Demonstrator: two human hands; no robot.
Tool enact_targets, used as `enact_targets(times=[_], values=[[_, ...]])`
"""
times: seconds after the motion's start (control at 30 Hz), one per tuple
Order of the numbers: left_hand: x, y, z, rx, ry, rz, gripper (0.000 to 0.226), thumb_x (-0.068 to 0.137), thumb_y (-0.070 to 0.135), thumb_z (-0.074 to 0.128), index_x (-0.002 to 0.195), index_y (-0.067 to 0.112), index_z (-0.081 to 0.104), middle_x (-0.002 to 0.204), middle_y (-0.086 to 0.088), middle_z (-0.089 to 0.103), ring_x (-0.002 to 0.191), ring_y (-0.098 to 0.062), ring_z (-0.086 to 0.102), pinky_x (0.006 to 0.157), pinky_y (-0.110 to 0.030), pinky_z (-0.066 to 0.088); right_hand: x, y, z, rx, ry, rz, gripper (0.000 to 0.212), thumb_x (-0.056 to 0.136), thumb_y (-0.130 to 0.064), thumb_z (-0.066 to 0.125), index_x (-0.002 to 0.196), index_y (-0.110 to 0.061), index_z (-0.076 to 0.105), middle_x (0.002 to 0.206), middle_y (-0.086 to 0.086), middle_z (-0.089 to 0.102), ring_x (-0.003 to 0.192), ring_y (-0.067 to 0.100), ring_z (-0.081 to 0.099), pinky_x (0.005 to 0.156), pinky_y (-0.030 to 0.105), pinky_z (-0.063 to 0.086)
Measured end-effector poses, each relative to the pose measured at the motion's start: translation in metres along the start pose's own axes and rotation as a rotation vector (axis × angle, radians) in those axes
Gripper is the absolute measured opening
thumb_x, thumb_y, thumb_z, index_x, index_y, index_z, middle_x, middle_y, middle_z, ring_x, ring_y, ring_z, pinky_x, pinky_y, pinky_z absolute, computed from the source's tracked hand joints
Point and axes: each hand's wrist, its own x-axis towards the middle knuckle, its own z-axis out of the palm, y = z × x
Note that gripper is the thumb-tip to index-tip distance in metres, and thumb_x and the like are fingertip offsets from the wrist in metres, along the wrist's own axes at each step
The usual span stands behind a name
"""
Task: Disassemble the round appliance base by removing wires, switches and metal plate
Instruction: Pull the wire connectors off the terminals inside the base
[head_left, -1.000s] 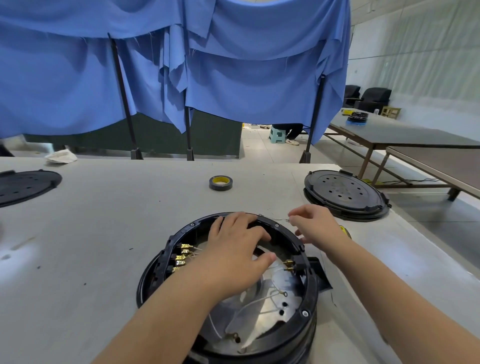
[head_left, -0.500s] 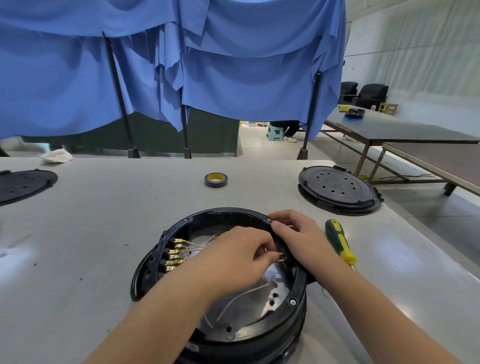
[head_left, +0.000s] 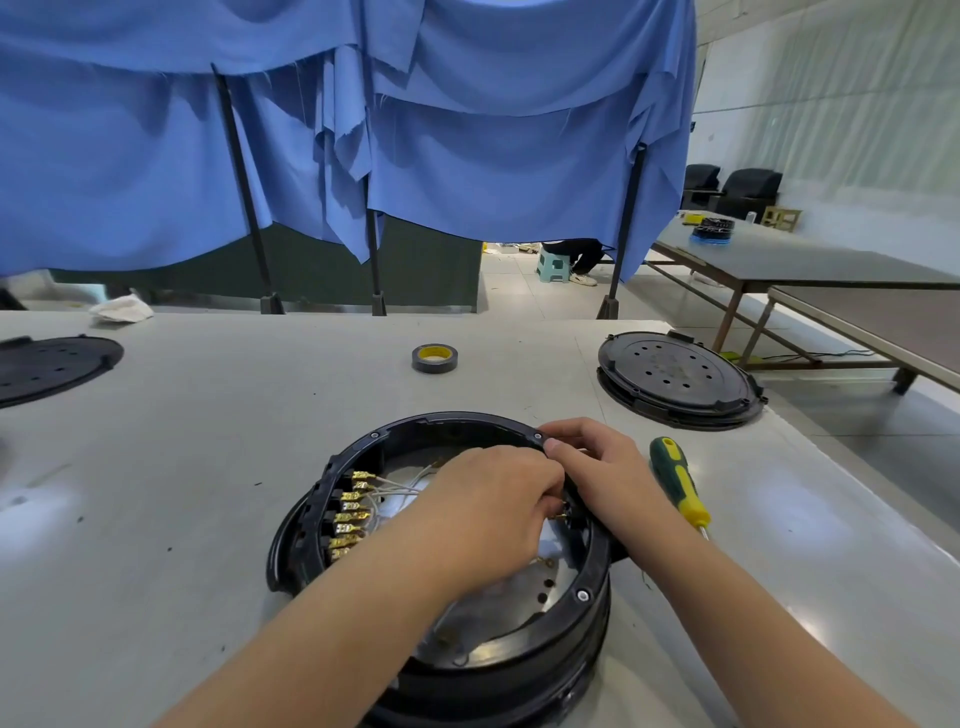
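Note:
The round black appliance base (head_left: 584, 597) lies open on the grey table (head_left: 208, 467) in front of me. Inside it are a shiny metal plate (head_left: 519, 597), thin white wires (head_left: 400, 488) and a row of brass terminals (head_left: 350, 512) along the left wall. My left hand (head_left: 488, 512) reaches into the base with curled fingers that pinch a small brass connector at the right inner wall. My right hand (head_left: 602, 478) grips the right rim of the base, thumb over the edge, right beside the left fingertips.
A green and yellow screwdriver (head_left: 678, 480) lies just right of the base. A roll of black tape (head_left: 435, 358) sits farther back. Black round covers lie at the right (head_left: 675, 376) and at the far left (head_left: 47, 366). Blue cloth hangs behind the table.
My right hand has moved from the table beside the base onto its right rim. My left hand has shifted right inside the base to the connector there. The screwdriver has come into sight.

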Motion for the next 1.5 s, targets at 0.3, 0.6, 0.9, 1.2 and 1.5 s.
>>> enact_targets(times=[0.3,0.6,0.9,1.2,1.5], values=[[0.0023,-0.0025,0.0032,-0.014,-0.039,-0.041,0.021,0.096,0.021,0.049,0.079,0.024,0.038,0.072,0.007,0.042,0.078,-0.017,0.042,0.073,-0.035,0.037,0.0003,-0.0017,-0.0005,-0.016,-0.023,0.0,0.016,0.092,-0.003,0.057,0.102,-0.009,0.067,0.078,0.0,0.064,0.057,-0.001,0.059,0.054,0.012,0.048],[0.0026,-0.0019,0.0053,0.11,-0.02,-0.016,0.018,0.097,0.022,0.045,0.083,0.027,0.035,0.085,0.01,0.042,0.084,-0.016,0.038,0.078,-0.034,0.033,-0.0006,-0.0043,-0.0012,-0.015,-0.031,0.006,0.015,0.093,-0.004,0.057,0.102,-0.01,0.067,0.082,0.001,0.064,0.062,0.005,0.06,0.055,0.012,0.048],[0.0036,-0.003,0.0049,-0.099,-0.064,-0.075,0.017,0.094,0.016,0.052,0.081,0.02,0.042,0.083,0.005,0.045,0.091,-0.022,0.046,0.087,-0.044,0.042,0.0017,-0.0017,-0.0001,-0.037,-0.022,-0.013,0.016,0.092,-0.004,0.057,0.102,-0.012,0.067,0.083,-0.001,0.065,0.067,0.006,0.06,0.057,0.01,0.048],[0.0075,0.0011,0.0038,0.273,0.011,0.045,0.02,0.092,0.014,0.048,0.086,0.027,0.033,0.089,0.012,0.036,0.085,-0.013,0.028,0.074,-0.031,0.02,0.0029,-0.002,-0.0004,0.03,-0.033,0.002,0.016,0.092,-0.002,0.057,0.094,-0.015,0.065,0.082,0.0,0.064,0.066,0.011,0.061,0.058,0.017,0.051],[0.0064,-0.0027,0.0096,0.065,-0.015,-0.084,0.016,0.096,0.021,0.047,0.083,0.027,0.04,0.069,0.014,0.035,0.09,-0.016,0.039,0.095,-0.039,0.03,0.0022,-0.0004,-0.0013,-0.021,-0.021,-0.007,0.015,0.093,-0.007,0.057,0.101,-0.013,0.068,0.079,-0.003,0.064,0.056,-0.002,0.058,0.056,0.012,0.048]])
